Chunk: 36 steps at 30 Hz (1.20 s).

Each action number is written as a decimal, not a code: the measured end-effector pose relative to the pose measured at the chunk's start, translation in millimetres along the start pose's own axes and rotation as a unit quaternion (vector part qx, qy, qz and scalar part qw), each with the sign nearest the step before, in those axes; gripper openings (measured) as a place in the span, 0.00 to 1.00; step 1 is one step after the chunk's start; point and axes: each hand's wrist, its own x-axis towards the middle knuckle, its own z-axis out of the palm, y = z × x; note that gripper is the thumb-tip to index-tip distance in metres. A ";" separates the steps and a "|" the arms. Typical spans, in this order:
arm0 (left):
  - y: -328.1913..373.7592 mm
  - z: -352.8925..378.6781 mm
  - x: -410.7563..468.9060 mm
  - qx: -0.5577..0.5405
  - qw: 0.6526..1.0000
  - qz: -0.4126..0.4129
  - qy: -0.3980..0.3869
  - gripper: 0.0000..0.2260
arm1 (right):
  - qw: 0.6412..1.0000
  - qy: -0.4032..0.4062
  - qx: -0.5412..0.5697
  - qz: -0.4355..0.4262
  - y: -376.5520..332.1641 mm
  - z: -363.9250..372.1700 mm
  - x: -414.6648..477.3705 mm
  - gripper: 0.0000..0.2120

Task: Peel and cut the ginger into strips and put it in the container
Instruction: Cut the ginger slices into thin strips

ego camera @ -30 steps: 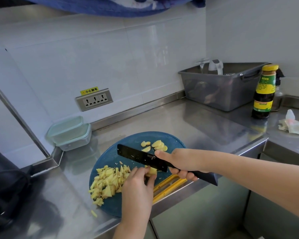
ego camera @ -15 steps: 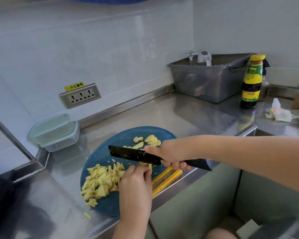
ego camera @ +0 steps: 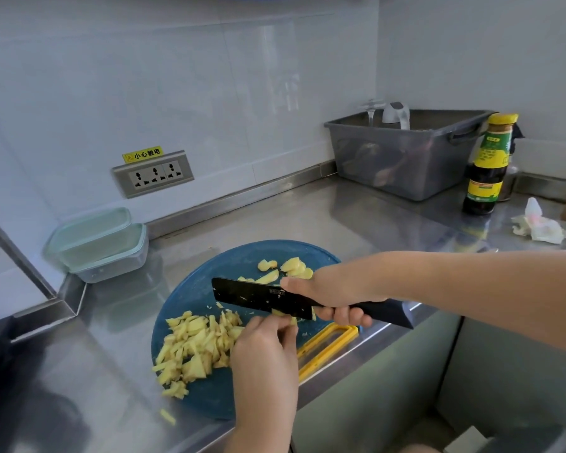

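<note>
A round blue cutting board [ego camera: 190,295] lies at the steel counter's front edge. On its near left is a heap of cut ginger strips [ego camera: 196,344]. Several uncut ginger slices [ego camera: 294,266] lie on its far side. My right hand [ego camera: 334,292] grips the handle of a black knife [ego camera: 262,297], whose blade stands over the board. My left hand [ego camera: 265,351] pinches a small ginger piece [ego camera: 280,312] right under the blade. An empty clear container [ego camera: 108,256] with a pale green rim stands at the back left against the wall, with a lid leaning behind it.
A yellow peeler [ego camera: 327,346] lies at the counter edge beside the board. A grey tub [ego camera: 409,152], a dark sauce bottle [ego camera: 487,165] and crumpled paper [ego camera: 536,223] sit at the right. One stray ginger strip [ego camera: 168,416] lies on the counter.
The knife and both hands stay at the same spot on the board, the blade working on the held piece. The camera view has shifted slightly.
</note>
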 end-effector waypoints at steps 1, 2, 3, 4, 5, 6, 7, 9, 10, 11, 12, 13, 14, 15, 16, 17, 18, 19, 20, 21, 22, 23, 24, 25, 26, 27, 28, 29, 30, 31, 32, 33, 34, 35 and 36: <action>-0.5 0.5 0.5 -0.002 1.000 -0.003 0.000 0.13 | 1.000 -0.001 0.002 0.004 -0.9 0.7 1.0 0.32; -1.0 0.8 1.0 -0.004 1.000 -0.007 0.001 0.13 | 1.000 -0.002 0.004 0.006 -1.8 0.9 1.8 0.32; -1.5 0.9 0.9 -0.005 1.000 -0.009 0.000 0.13 | 1.000 -0.003 0.006 0.008 -2.0 1.4 2.4 0.32; -1.9 1.3 0.5 -0.005 1.000 -0.010 0.000 0.13 | 1.000 -0.002 0.009 0.012 -1.7 2.0 3.1 0.32; -2.1 1.3 0.2 -0.003 1.000 -0.010 -0.001 0.12 | 1.000 0.002 0.009 0.016 -2.0 2.3 3.8 0.32; -2.3 0.8 -0.4 -0.001 1.000 -0.010 -0.001 0.12 | 1.000 0.004 0.009 0.021 -3.2 2.9 4.5 0.32; -2.7 0.1 -0.8 -0.001 1.000 -0.011 0.001 0.12 | 1.000 0.004 0.010 0.026 -4.0 3.4 4.3 0.32; -3.6 0.4 -0.4 -0.003 1.000 -0.012 0.004 0.12 | 0.999 0.000 0.013 0.033 -6.1 3.1 4.1 0.32; -4.7 1.8 -0.7 -0.004 1.000 -0.014 0.001 0.12 | 0.999 0.001 0.013 0.034 -7.0 3.8 4.0 0.32; -5.5 2.6 -0.8 -0.005 1.000 -0.015 0.001 0.12 | 0.999 0.006 0.010 0.035 -8.6 4.6 4.5 0.32; -5.8 2.4 -1.0 -0.007 1.000 -0.020 0.005 0.11 | 0.999 0.014 0.003 0.038 -10.9 5.4 5.7 0.32; -5.6 1.4 -1.1 -0.009 0.999 -0.030 0.010 0.09 | 0.999 0.020 -0.001 0.041 -13.6 7.3 7.1 0.32; -4.4 -0.5 -1.0 -0.012 0.999 -0.043 0.007 0.08 | 0.999 0.026 -0.007 0.044 -16.8 9.7 8.8 0.32; -3.2 -3.0 -0.3 -0.010 0.999 -0.052 0.000 0.06 | 0.998 0.035 -0.015 0.040 -19.7 11.7 10.9 0.32; -2.7 -4.2 -0.2 -0.006 0.999 -0.053 -0.005 0.06 | 0.998 0.045 -0.019 0.032 -21.5 13.0 12.5 0.32; -2.7 -4.5 -0.8 -0.007 0.999 -0.051 -0.007 0.07 | 0.998 0.049 -0.016 0.023 -21.7 13.3 12.6 0.32; -2.8 -5.8 -1.1 -0.009 0.999 -0.052 -0.009 0.08 | 0.999 0.047 -0.007 0.014 -22.3 12.7 11.8 0.32; -2.0 -7.6 -1.4 -0.010 0.998 -0.056 -0.008 0.09 | 0.999 0.042 0.001 0.006 -22.4 11.5 9.9 0.31; -1.0 -8.9 -1.3 -0.010 0.998 -0.062 -0.007 0.09 | 0.999 0.040 0.004 0.000 -22.2 10.2 7.2 0.31; -0.4 -9.3 -1.1 -0.011 0.998 -0.069 -0.007 0.09 | 0.999 0.040 0.003 -0.004 -22.2 9.1 4.9 0.31; 0.0 -8.8 -1.0 -0.011 0.997 -0.072 -0.004 0.09 | 0.999 0.041 0.002 -0.007 -22.0 8.4 3.2 0.31; 0.0 -7.9 -1.8 -0.010 0.997 -0.075 0.000 0.09 | 0.999 0.040 0.004 -0.012 -21.7 8.4 2.0 0.31; -0.5 -7.2 -3.1 -0.007 0.997 -0.077 0.004 0.09 | 0.999 0.040 0.005 -0.020 -21.4 8.9 1.4 0.31; -1.3 -6.7 -4.3 -0.004 0.997 -0.076 0.009 0.09 | 0.999 0.039 0.008 -0.029 -19.9 9.0 1.2 0.31; -1.8 -6.5 -5.0 -0.004 0.997 -0.071 0.014 0.08 | 0.999 0.037 0.018 -0.035 -16.8 8.5 1.4 0.31; -2.1 -6.3 -4.7 -0.004 0.998 -0.066 0.016 0.08 | 0.998 0.032 0.030 -0.039 -12.3 8.0 0.9 0.31; -2.1 -5.9 -4.6 -0.004 0.998 -0.062 0.016 0.08 | 0.998 0.026 0.040 -0.038 -7.6 7.9 0.1 0.32; -2.3 -5.2 -4.3 -0.002 0.998 -0.058 0.016 0.08 | 0.998 0.022 0.043 -0.035 -3.4 8.1 -1.3 0.32; -3.4 -3.8 -3.8 -0.001 0.999 -0.052 0.015 0.09 | 0.998 0.021 0.043 -0.032 -0.3 8.7 -2.0 0.32; -4.9 -2.1 -3.8 0.001 0.999 -0.046 0.014 0.09 | 0.998 0.025 0.042 -0.027 1.7 9.9 -1.7 0.32; -5.7 -0.5 -4.1 0.003 0.999 -0.040 0.014 0.10 | 0.999 0.032 0.036 -0.024 3.4 11.0 -0.3 0.33; -5.8 0.1 -4.3 0.005 0.999 -0.036 0.015 0.10 | 0.999 0.041 0.023 -0.026 3.6 11.5 1.1 0.33; -6.0 0.2 -4.6 0.006 0.999 -0.034 0.017 0.11 | 0.998 0.049 0.004 -0.033 3.3 11.2 3.5 0.33; -6.1 0.5 -4.5 0.005 0.999 -0.030 0.020 0.11 | 0.997 0.057 -0.017 -0.046 2.5 9.9 5.3 0.33; -6.4 0.9 -4.2 0.004 0.999 -0.026 0.025 0.12 | 0.996 0.062 -0.037 -0.060 1.7 7.8 6.2 0.32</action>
